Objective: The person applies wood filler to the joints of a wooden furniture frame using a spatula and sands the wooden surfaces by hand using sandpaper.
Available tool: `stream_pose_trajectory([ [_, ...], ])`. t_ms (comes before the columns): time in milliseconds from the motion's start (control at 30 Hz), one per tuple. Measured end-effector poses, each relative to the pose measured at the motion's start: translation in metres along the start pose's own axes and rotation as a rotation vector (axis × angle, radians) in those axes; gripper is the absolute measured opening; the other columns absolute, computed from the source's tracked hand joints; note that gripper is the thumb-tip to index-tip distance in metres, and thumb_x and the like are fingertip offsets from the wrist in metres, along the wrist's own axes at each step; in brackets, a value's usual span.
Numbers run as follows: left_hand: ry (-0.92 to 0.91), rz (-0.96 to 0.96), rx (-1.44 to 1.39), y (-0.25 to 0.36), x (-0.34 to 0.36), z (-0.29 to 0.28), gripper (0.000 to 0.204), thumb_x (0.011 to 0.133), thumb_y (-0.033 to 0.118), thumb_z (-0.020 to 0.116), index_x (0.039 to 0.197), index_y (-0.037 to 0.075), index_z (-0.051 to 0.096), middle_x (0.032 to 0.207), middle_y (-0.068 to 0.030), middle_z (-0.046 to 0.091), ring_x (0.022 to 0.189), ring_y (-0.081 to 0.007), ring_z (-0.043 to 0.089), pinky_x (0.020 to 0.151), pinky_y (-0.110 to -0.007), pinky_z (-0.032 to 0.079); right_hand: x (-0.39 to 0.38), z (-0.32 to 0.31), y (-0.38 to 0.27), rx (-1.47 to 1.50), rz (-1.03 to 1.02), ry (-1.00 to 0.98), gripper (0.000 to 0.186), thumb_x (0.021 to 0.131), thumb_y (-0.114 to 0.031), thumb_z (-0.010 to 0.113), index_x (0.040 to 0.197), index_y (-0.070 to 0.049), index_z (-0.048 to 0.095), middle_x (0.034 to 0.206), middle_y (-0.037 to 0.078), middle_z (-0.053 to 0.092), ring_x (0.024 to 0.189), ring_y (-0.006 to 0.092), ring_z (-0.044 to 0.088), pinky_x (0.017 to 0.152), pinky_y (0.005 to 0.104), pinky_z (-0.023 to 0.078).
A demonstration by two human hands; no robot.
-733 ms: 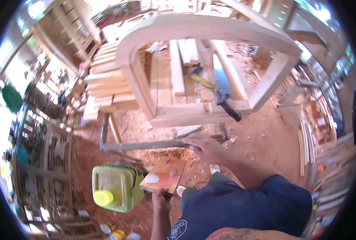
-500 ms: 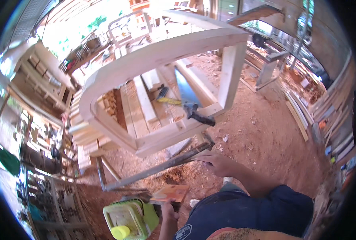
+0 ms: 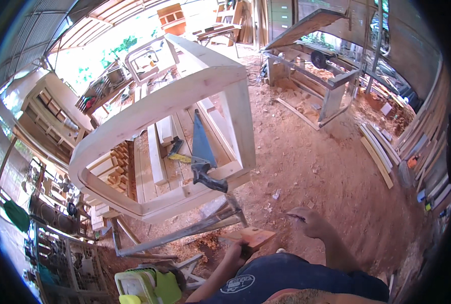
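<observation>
My left hand [image 3: 234, 255] grips a small flat wooden board [image 3: 257, 238], orange-brown, in front of my body. To its right, my right hand [image 3: 311, 222] is closed on a thin, pencil-like stick [image 3: 296, 217], too small to make out fully. Ahead of both hands stands a large pale wooden frame [image 3: 159, 117] with a rounded corner. A handsaw [image 3: 203, 142] rests against the frame's near rail, its black handle toward me. Beside the blade lies a yellow and black tool [image 3: 178, 153] whose kind is unclear.
Beneath the frame is a bench of planks [image 3: 143, 167] with a metal leg bar [image 3: 169, 237] near my feet. A green and white plastic container [image 3: 159, 283] stands at lower left. Wood strips [image 3: 377, 154] lie on the sawdust-strewn floor at right, before a machine table [image 3: 332, 96].
My left hand has lifted the board up and to the right. My right hand has moved right, away from the bench. The view has shifted, so the frame appears farther left.
</observation>
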State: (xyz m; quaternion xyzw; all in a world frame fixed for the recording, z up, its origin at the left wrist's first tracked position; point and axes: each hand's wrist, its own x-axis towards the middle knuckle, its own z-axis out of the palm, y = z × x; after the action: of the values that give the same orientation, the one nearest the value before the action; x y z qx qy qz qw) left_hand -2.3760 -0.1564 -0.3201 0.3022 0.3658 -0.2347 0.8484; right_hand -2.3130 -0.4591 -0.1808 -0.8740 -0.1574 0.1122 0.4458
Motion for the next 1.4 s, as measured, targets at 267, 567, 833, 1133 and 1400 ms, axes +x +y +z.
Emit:
stream_pose_trajectory([
  [267, -0.01, -0.079, 0.01, -0.032, 0.073, 0.133, 0.039, 0.096, 0.004, 0.053, 0.132, -0.006, 0.047, 0.125, -0.0232, 0.06, 0.113, -0.038, 0.066, 0.098, -0.054, 0.061, -0.002, -0.128, 0.061, -0.003, 0.128, 0.116, 0.035, 0.094, -0.002, 0.059, 0.128, -0.002, 0.069, 0.117, 0.02, 0.071, 0.107, 0.0333, 0.069, 0.095, 0.0385, 0.052],
  [567, -0.062, -0.188, 0.195, -0.015, 0.175, 0.22, 0.035, 0.095, 0.01, 0.059, 0.128, -0.001, 0.053, 0.116, -0.0158, 0.064, 0.108, -0.0285, 0.067, 0.093, -0.045, 0.062, 0.021, -0.175, 0.132, 0.081, 0.186, 0.355, 0.034, 0.092, -0.002, 0.06, 0.124, 0.001, 0.07, 0.117, 0.021, 0.07, 0.107, 0.0321, 0.069, 0.095, 0.0383, 0.052],
  [833, -0.06, -0.26, 0.294, 0.03, 0.265, 0.332, 0.036, 0.092, 0.006, 0.061, 0.125, -0.006, 0.053, 0.114, -0.0155, 0.064, 0.104, -0.0284, 0.067, 0.098, -0.044, 0.058, 0.054, -0.244, 0.179, -0.008, 0.699, 0.517, 0.032, 0.095, -0.007, 0.062, 0.125, 0.003, 0.068, 0.116, 0.023, 0.072, 0.109, 0.0321, 0.07, 0.097, 0.0406, 0.052],
  [1133, -0.001, -0.033, -0.126, 0.089, 0.368, 0.474, 0.021, 0.088, 0.002, 0.064, 0.108, 0.001, 0.059, 0.089, -0.0037, 0.064, 0.072, -0.013, 0.064, 0.063, -0.028, 0.057, 0.229, -0.339, 0.295, -0.051, 0.22, 0.454, 0.029, 0.094, 0.0, 0.06, 0.121, 0.003, 0.067, 0.106, 0.019, 0.069, 0.098, 0.0312, 0.069, 0.089, 0.0396, 0.053],
  [1400, -0.245, 0.187, -0.324, 0.148, 0.402, 0.622, 0.049, 0.09, 0.0, 0.06, 0.138, -0.007, 0.05, 0.132, -0.0195, 0.065, 0.12, -0.0303, 0.067, 0.105, -0.04, 0.055, 0.437, -0.411, 0.272, -0.205, -0.391, 0.316, 0.048, 0.079, 0.007, 0.07, 0.125, -0.006, 0.066, 0.125, 0.015, 0.064, 0.115, 0.0375, 0.06, 0.1, 0.0471, 0.049],
])
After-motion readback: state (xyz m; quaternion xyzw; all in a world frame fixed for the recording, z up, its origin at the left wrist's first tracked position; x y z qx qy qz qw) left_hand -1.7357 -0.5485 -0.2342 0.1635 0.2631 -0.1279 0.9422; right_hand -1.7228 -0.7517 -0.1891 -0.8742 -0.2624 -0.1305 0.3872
